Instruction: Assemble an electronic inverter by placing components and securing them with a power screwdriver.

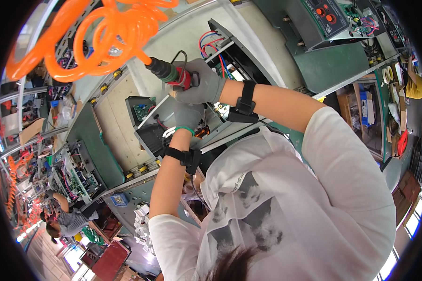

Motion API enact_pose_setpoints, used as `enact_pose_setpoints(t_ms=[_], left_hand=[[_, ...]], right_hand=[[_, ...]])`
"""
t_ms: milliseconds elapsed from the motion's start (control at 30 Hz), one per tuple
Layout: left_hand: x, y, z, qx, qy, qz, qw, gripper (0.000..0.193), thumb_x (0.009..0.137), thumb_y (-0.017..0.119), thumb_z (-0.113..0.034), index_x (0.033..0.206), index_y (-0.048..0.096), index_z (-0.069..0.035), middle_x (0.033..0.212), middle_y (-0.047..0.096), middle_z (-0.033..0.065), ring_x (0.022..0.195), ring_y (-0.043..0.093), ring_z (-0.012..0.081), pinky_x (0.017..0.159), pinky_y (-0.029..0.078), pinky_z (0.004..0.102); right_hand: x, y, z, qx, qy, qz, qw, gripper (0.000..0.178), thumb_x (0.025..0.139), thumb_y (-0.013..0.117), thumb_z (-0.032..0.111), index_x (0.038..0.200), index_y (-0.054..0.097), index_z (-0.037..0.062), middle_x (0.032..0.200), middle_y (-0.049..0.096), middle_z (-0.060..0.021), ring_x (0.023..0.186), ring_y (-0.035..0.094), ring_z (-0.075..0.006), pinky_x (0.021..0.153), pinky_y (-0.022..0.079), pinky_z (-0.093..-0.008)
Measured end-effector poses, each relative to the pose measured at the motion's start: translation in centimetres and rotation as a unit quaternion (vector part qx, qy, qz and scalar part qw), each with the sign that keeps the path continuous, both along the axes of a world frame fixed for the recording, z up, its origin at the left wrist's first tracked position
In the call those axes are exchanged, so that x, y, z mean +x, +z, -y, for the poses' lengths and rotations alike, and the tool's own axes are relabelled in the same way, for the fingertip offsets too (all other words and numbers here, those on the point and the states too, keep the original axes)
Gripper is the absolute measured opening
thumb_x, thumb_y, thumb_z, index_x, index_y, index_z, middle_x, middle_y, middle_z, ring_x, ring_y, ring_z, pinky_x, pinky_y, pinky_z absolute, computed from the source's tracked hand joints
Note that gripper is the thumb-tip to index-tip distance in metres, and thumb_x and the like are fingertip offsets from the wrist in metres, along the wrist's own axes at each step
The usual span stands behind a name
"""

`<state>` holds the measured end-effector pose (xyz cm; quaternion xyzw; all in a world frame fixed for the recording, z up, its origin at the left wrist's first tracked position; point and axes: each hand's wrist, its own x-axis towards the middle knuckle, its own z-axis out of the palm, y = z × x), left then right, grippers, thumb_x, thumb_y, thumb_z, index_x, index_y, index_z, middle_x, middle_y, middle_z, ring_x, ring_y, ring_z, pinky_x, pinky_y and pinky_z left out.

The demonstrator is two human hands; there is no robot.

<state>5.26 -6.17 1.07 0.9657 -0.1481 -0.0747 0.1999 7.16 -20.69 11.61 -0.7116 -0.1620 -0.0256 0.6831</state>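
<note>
My right hand (202,83), in a grey glove, is wrapped around a red, green and black pneumatic screwdriver (182,77). An orange coiled air hose (98,40) runs from the tool's end. Just below it, my left hand (188,115), also gloved in grey with a green cuff, is over an open dark metal equipment case (147,133); its fingers are mostly hidden. Inside the case are circuit boards, and red and blue wires (215,47) loop at its far end. The screwdriver's working tip is out of sight behind my hand.
The case rests on a pale conveyor worktop (122,112) with green boards (86,140) on it. A grey control unit with orange knobs (321,23) stands at far right. Shelving with parts (365,110) is at right. Another person (72,222) works at lower left.
</note>
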Motion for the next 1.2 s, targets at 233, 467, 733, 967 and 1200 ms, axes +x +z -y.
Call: enact_pose_setpoints(t_ms=[233, 467, 733, 967, 1200], left_hand=[[1.0, 1.2, 0.9, 0.008, 0.018, 0.018, 1.0, 0.03, 0.076, 0.061, -0.028, 0.1, 0.063, -0.01, 0.098, 0.066, 0.0149, 0.095, 0.061, 0.0339, 0.078, 0.049, 0.0414], [0.6, 7.0, 2.5, 0.118, 0.008, -0.119, 0.986, 0.022, 0.071, 0.06, -0.019, 0.089, 0.063, -0.007, 0.089, 0.065, 0.0149, 0.085, 0.061, 0.0333, 0.075, 0.048, 0.0406], [-2.6, 9.5, 1.2, -0.451, 0.211, -0.25, 0.83, 0.028, 0.082, 0.052, -0.001, 0.109, 0.057, 0.003, 0.092, 0.059, 0.0073, 0.083, 0.055, 0.0142, 0.077, 0.047, 0.0263], [-4.4, 11.5, 5.2, -0.637, 0.208, -0.353, 0.653, 0.024, 0.088, 0.055, 0.001, 0.111, 0.048, -0.001, 0.095, 0.059, 0.0099, 0.092, 0.061, 0.0203, 0.078, 0.05, 0.0269], [-4.4, 9.8, 5.4, -0.694, 0.189, -0.456, 0.524, 0.028, 0.088, 0.063, -0.02, 0.109, 0.052, -0.003, 0.092, 0.059, 0.0061, 0.082, 0.06, 0.0145, 0.068, 0.05, 0.0232]], right_hand=[[0.1, 0.3, 0.0, 0.11, -0.006, -0.012, 0.994, 0.034, 0.067, 0.068, 0.007, 0.101, 0.06, 0.0041, 0.077, 0.062, -0.0034, 0.068, 0.057, -0.0085, 0.065, 0.048, -0.0248], [-2.0, 6.3, 5.1, 0.29, -0.05, -0.066, 0.953, 0.029, 0.073, 0.06, -0.006, 0.101, 0.056, 0.0031, 0.081, 0.06, -0.0037, 0.069, 0.056, -0.0081, 0.058, 0.047, -0.0247], [-4.6, 6.2, 10.8, 0.31, -0.172, 0.016, 0.935, 0.029, 0.073, 0.055, -0.005, 0.099, 0.048, 0.005, 0.079, 0.058, -0.0104, 0.072, 0.058, -0.0212, 0.065, 0.049, -0.0342], [-5.8, 7.6, 11.2, 0.393, -0.205, -0.009, 0.896, 0.031, 0.074, 0.059, 0.004, 0.102, 0.046, 0.0072, 0.08, 0.056, -0.012, 0.074, 0.057, -0.0258, 0.065, 0.049, -0.0386], [-5.7, 6.7, 11.2, 0.426, -0.136, 0.021, 0.894, 0.031, 0.079, 0.059, 0.005, 0.106, 0.045, 0.0099, 0.083, 0.056, -0.013, 0.076, 0.056, -0.0278, 0.062, 0.051, -0.0397]])
